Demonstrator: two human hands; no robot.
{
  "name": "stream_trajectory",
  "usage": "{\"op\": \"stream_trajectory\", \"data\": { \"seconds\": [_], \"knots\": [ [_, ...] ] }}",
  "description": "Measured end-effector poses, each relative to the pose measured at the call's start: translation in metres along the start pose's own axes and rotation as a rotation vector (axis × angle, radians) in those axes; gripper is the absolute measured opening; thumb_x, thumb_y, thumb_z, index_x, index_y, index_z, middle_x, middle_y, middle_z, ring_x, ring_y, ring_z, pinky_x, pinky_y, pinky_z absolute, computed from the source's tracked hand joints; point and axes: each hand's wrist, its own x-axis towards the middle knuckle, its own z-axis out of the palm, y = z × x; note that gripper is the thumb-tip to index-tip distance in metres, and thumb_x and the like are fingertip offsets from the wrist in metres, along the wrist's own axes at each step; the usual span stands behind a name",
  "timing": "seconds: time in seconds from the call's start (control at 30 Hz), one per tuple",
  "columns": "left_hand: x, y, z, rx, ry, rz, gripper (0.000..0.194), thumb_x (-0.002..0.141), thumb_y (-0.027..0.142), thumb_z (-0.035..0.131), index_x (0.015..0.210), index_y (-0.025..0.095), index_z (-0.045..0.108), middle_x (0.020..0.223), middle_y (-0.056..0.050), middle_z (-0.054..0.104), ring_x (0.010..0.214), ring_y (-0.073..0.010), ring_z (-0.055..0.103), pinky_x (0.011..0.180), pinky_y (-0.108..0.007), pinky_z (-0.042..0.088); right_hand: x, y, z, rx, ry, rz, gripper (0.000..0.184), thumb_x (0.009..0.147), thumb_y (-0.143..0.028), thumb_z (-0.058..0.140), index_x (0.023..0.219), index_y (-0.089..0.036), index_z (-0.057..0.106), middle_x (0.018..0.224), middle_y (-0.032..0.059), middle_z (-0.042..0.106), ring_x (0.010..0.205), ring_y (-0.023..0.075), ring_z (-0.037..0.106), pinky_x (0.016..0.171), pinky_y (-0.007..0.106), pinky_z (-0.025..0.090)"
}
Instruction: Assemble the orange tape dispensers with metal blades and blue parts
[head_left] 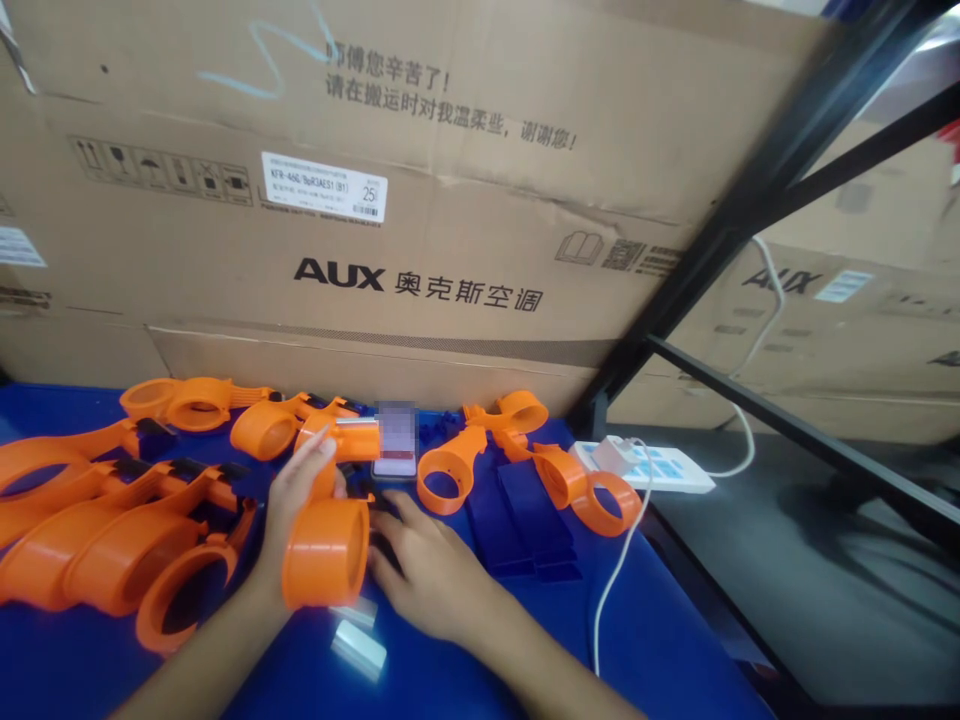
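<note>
My left hand (294, 500) is wrapped round an orange tape dispenser (326, 555), its wide ring facing down and towards me. My right hand (424, 560) is beside that ring with curled fingers. Something dark shows at its fingertips, but I cannot make out what it is. Below the dispenser, small shiny silver pieces (358, 650) lie on the blue table surface (450, 680). More orange tape dispensers (135, 555), several with black parts at their ends, lie close together left of my hands.
Behind my hands lies a phone (395, 440). To the right are loose orange rings (450, 470), flat dark blue pieces (525, 520) and a white power strip (652, 465) with a cable (619, 580). A large cardboard box (465, 200) stands at the back, beside a black metal frame (720, 220).
</note>
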Motion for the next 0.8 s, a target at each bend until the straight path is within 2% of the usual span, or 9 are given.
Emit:
{"op": "stream_trajectory", "data": {
  "seconds": [0.13, 0.23, 0.33, 0.43, 0.53, 0.6, 0.7, 0.73, 0.8],
  "knots": [
    [0.005, -0.003, -0.002, 0.016, 0.004, -0.037, 0.045, 0.075, 0.057, 0.080, 0.072, 0.022, 0.053, 0.051, 0.004, 0.050, 0.045, -0.0125, 0.044, 0.045, -0.026, 0.039, 0.004, 0.002, 0.006, -0.022, 0.018, 0.012, 0.027, 0.099, -0.027, 0.056, 0.121, -0.022, 0.071, 0.124, 0.0112, 0.066, 0.103, 0.0231, 0.070, 0.091, 0.035, 0.056],
    [0.006, -0.006, -0.002, 0.032, 0.019, -0.003, 0.041, 0.076, 0.055, 0.080, 0.079, 0.021, 0.057, 0.053, 0.005, 0.053, 0.047, -0.0126, 0.046, 0.048, -0.026, 0.041, 0.006, 0.003, 0.002, 0.016, 0.096, 0.011, 0.018, 0.097, -0.019, 0.056, 0.107, -0.021, 0.070, 0.112, 0.0094, 0.067, 0.098, 0.0217, 0.068, 0.087, 0.033, 0.055],
    [0.005, -0.005, 0.000, 0.066, 0.057, 0.041, 0.040, 0.077, 0.055, 0.080, 0.088, 0.020, 0.063, 0.054, 0.005, 0.054, 0.048, -0.0123, 0.047, 0.050, -0.025, 0.043, 0.007, 0.003, -0.009, 0.064, 0.255, -0.005, 0.014, 0.097, -0.015, 0.053, 0.099, -0.021, 0.065, 0.104, 0.0072, 0.066, 0.094, 0.0206, 0.066, 0.083, 0.032, 0.054],
    [0.004, -0.004, 0.003, 0.041, 0.071, 0.034, 0.044, 0.075, 0.055, 0.081, 0.097, 0.020, 0.066, 0.054, 0.005, 0.054, 0.048, -0.0123, 0.047, 0.050, -0.025, 0.043, 0.005, 0.003, -0.022, 0.149, 0.473, 0.020, 0.006, 0.101, -0.023, 0.054, 0.103, -0.022, 0.060, 0.084, 0.0015, 0.061, 0.077, 0.0176, 0.062, 0.071, 0.029, 0.051],
    [-0.001, -0.007, 0.006, 0.042, 0.061, 0.007, 0.052, 0.075, 0.055, 0.081, 0.109, 0.019, 0.068, 0.056, 0.005, 0.055, 0.049, -0.0121, 0.047, 0.049, -0.024, 0.042, 0.005, 0.003, -0.031, 0.275, 0.627, 0.064, 0.018, 0.100, -0.032, 0.059, 0.115, -0.023, 0.056, 0.070, -0.0046, 0.053, 0.059, 0.0139, 0.054, 0.057, 0.025, 0.044],
    [-0.006, -0.011, 0.008, 0.075, 0.042, -0.006, 0.058, 0.077, 0.055, 0.080, 0.121, 0.020, 0.068, 0.058, 0.005, 0.055, 0.049, -0.0118, 0.047, 0.048, -0.023, 0.042, 0.005, 0.004, -0.033, 0.317, 0.651, 0.073, 0.023, 0.099, -0.034, 0.060, 0.119, -0.022, 0.058, 0.066, -0.0062, 0.051, 0.053, 0.0124, 0.049, 0.052, 0.024, 0.040],
    [-0.013, -0.017, 0.011, 0.122, -0.009, -0.020, 0.066, 0.079, 0.054, 0.080, 0.135, 0.022, 0.065, 0.058, 0.006, 0.053, 0.051, -0.0117, 0.046, 0.048, -0.022, 0.042, 0.007, 0.006, -0.031, 0.299, 0.623, 0.095, 0.021, 0.098, -0.037, 0.063, 0.113, -0.022, 0.065, 0.057, -0.0086, 0.044, 0.047, 0.0116, 0.044, 0.048, 0.024, 0.036],
    [-0.015, -0.019, 0.012, 0.129, -0.026, -0.017, 0.067, 0.078, 0.053, 0.081, 0.136, 0.023, 0.065, 0.059, 0.006, 0.053, 0.051, -0.0117, 0.046, 0.048, -0.022, 0.043, 0.008, 0.007, -0.030, 0.286, 0.613, 0.103, 0.020, 0.098, -0.037, 0.063, 0.110, -0.022, 0.066, 0.055, -0.0086, 0.044, 0.047, 0.0114, 0.043, 0.047, 0.024, 0.035],
    [-0.017, -0.020, 0.014, 0.134, -0.055, 0.001, 0.066, 0.077, 0.050, 0.083, 0.135, 0.022, 0.066, 0.061, 0.006, 0.053, 0.053, -0.0114, 0.047, 0.050, -0.022, 0.044, 0.009, 0.008, -0.028, 0.267, 0.600, 0.103, 0.019, 0.098, -0.038, 0.064, 0.107, -0.022, 0.068, 0.060, -0.0061, 0.054, 0.048, 0.0110, 0.046, 0.048, 0.024, 0.037]
  ]
}}
